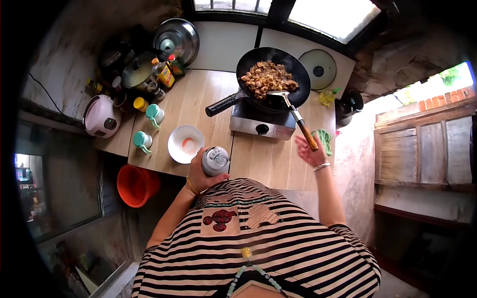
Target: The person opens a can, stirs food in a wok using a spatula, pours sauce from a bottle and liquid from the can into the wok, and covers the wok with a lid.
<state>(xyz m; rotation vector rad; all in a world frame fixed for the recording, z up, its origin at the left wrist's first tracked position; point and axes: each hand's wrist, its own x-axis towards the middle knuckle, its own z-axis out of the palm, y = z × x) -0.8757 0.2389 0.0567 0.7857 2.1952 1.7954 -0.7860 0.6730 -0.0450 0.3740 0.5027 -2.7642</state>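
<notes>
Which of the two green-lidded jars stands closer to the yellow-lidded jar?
The farther-back green-lidded jar: it stands right beside the yellow-lidded jar. The other green-lidded jar is nearer the table's front edge.

The left hand [198, 175] grips a can [215, 160] beside a white bowl [186, 144] on the bench [208, 130]. The right hand [311, 151] is at the wooden handle of a spatula [300, 121], whose blade rests among browned food pieces [268, 78] in a black wok [299, 69] on a stove [263, 121].

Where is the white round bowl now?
In the head view, the white round bowl sits on the wooden table, left of the silver can.
</notes>
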